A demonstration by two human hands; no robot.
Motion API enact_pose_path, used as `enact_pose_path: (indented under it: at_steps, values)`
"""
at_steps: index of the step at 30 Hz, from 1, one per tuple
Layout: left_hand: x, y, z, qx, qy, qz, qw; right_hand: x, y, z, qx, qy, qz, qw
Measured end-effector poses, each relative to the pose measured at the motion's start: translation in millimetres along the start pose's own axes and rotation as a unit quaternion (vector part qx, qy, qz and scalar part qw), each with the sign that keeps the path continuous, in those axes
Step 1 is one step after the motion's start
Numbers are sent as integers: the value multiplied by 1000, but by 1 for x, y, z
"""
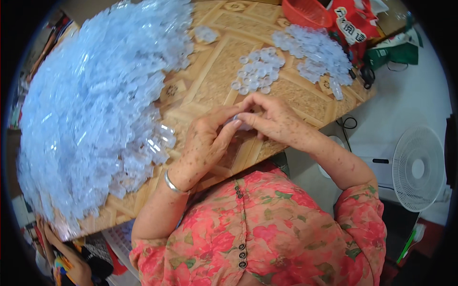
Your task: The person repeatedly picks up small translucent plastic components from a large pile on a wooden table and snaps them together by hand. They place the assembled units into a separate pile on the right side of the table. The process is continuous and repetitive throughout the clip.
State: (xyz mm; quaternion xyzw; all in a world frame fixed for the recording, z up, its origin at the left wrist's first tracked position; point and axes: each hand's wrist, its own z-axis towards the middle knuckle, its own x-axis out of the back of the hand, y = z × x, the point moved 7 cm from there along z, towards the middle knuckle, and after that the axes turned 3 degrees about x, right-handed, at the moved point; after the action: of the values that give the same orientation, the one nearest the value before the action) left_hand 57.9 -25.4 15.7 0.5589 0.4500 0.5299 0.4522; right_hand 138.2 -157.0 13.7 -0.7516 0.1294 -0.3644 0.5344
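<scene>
Small clear plastic piece (pixel 240 125): pinched between the fingertips of both hands, just above the near edge of the surface, largely hidden by fingers.
Left hand (pixel 206 138): fingers curled closed around the piece, a silver bangle (pixel 172 184) on the wrist.
Right hand (pixel 273 119): fingertips closed on the same piece, touching the left hand.
Surface (pixel 214 71): wooden-patterned table with tan inlay shapes.
Large heap of clear bluish plastic parts (pixel 95 109): covers the left side.
Small group of round clear plastic caps (pixel 257 71): far of the hands.
Second pile of clear parts (pixel 317 52): far right.
Red plastic basket (pixel 307 12): far edge.
White floor fan (pixel 418 168): right, on the floor.
</scene>
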Motion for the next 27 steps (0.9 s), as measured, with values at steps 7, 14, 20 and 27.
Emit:
enact_pose_path:
  at_steps: [7, 14, 20, 27]
  values:
    - [-6, -20, 2, 160, -29, -167, 972, -8, 11, -1, -137, -64, 106, 983]
    - [-7, -29, 2, 185, -12, -225, 957, -9, 11, 4, -178, -117, 126, 969]
    - [-10, -34, 2, 173, -1, -213, 962, -11, 20, 9, -184, -117, 155, 964]
    - [-10, -30, 5, 155, 13, -230, 961, -10, 21, 7, -133, -92, 177, 971]
